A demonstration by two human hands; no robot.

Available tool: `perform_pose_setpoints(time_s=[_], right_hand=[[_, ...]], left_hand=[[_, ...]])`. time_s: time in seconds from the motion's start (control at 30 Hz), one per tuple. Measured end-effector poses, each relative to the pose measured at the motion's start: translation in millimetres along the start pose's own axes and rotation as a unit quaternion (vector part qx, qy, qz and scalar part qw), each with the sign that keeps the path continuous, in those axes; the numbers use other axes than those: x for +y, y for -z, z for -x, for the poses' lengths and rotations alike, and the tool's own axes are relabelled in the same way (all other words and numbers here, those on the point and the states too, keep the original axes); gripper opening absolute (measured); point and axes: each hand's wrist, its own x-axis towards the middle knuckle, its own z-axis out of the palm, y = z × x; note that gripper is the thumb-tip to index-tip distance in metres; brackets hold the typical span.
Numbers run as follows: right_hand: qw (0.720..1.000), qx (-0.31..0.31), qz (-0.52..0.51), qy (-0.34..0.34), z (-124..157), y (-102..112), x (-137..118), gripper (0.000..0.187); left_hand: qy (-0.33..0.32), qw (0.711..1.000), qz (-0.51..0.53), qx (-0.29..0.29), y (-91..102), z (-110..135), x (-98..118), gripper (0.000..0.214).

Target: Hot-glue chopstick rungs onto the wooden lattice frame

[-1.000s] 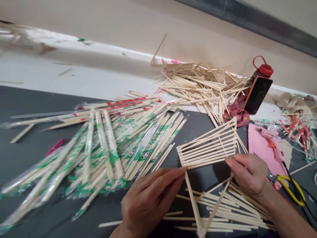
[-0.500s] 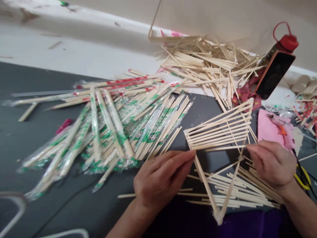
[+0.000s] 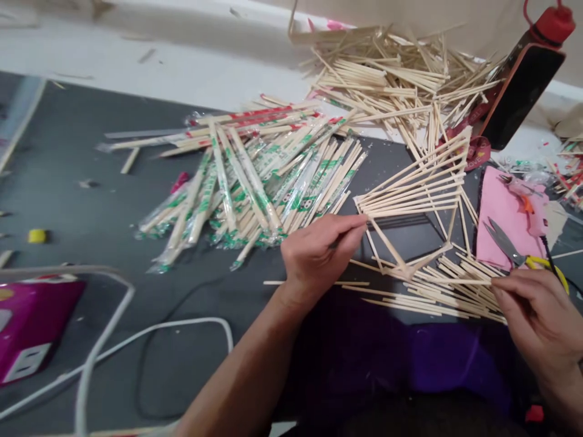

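A triangular frame of glued wooden sticks [image 3: 419,188] lies on the dark mat. My left hand [image 3: 319,255] is closed, with thumb and fingers pinching the frame's left corner. My right hand [image 3: 537,315] is at the lower right, pinched on the end of one thin stick [image 3: 455,281] that points left over a loose spread of bare sticks [image 3: 437,297]. That spread lies just below the frame.
Plastic-wrapped chopsticks [image 3: 255,182] are piled left of the frame, with a heap of bare sticks [image 3: 392,79] behind. At the right are a phone [image 3: 519,97], a pink sheet [image 3: 496,212], a glue gun [image 3: 523,197] and yellow-handled snips [image 3: 505,246]. A magenta box [image 3: 31,315] and a white cable [image 3: 136,337] lie at lower left.
My right hand has left the frame's right edge, dropped to the loose sticks and pinched one. My left hand stays at the frame's left corner. The view has tilted downward.
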Motion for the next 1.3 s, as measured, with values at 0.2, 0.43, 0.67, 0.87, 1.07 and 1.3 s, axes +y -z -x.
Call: perform_pose_setpoints(time_s=[0.2, 0.43, 0.67, 0.87, 1.07, 1.3], right_hand=[[0.998, -0.062, -0.011, -0.015, 20.9, -0.7, -1.4, 0.009], [0.989, -0.149, 0.017, -0.014, 44.2, -21.4, -17.3, 0.012], [0.987, -0.156, 0.025, -0.009, 48.9, -30.7, -18.5, 0.014], [0.988, -0.153, 0.015, -0.003, 50.5, -33.9, -17.4, 0.015], [0.989, -0.147, -0.003, -0.006, 52.6, -37.3, -16.1, 0.014], [0.989, -0.150, -0.014, -0.013, 50.5, -39.1, -16.7, 0.014]], left_hand=[[0.045, 0.998, -0.005, -0.046, -0.6, 0.8, 2.6, 0.015], [0.143, 0.982, 0.053, -0.115, 13.4, -3.7, 7.6, 0.014], [0.160, 0.914, 0.158, -0.338, 17.4, 5.5, 21.9, 0.016], [0.053, 0.950, 0.091, -0.295, 8.6, 6.6, 28.0, 0.012], [0.017, 0.966, 0.077, -0.247, 6.0, -0.5, 27.9, 0.016], [0.057, 0.968, 0.083, -0.228, -5.5, 1.4, 12.5, 0.015]])
